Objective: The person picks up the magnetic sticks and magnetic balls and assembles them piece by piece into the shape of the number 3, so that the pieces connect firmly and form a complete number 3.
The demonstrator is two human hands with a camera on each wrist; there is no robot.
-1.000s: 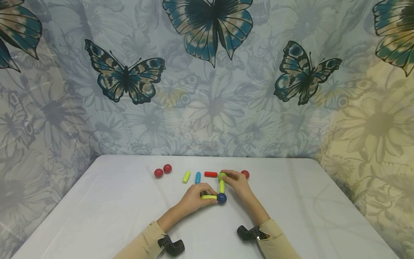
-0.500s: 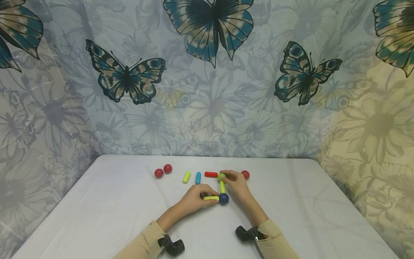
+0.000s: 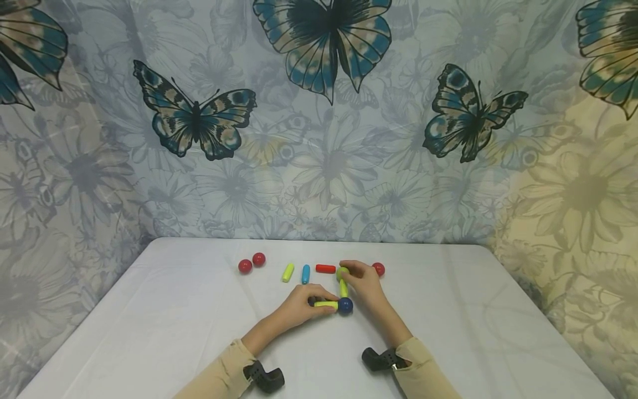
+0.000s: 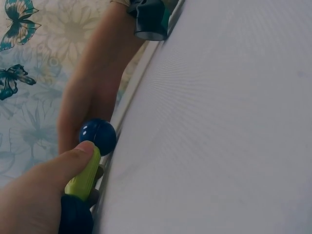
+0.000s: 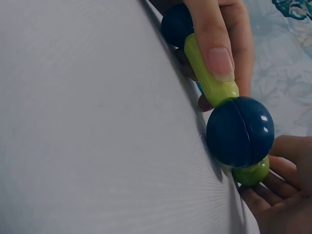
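Observation:
Between thumb and fingers my left hand [image 3: 301, 302] pinches a yellow-green rod [image 3: 327, 304]. A dark blue ball [image 3: 345, 306] sits on its right end, and another dark blue ball [image 4: 76, 215] on its other end is partly hidden by the hand. From the right blue ball a second yellow-green rod [image 3: 344, 288] runs away from me to a green ball [image 3: 341, 273]. My right hand [image 3: 367, 282] holds that green ball with its fingertips. In the right wrist view, the near blue ball [image 5: 240, 131] covers most of the second rod.
Behind the hands on the white table [image 3: 174, 321] lie a red rod [image 3: 325, 269], a blue rod [image 3: 305, 274] and a loose yellow-green rod [image 3: 288, 272]. Two red balls [image 3: 245, 266] sit at the left. Another red ball [image 3: 379, 269] is just beyond the right hand.
The near blue ball and the rod in my left hand have shifted slightly to the right, and more of the left-end ball shows. Both hands keep their holds.

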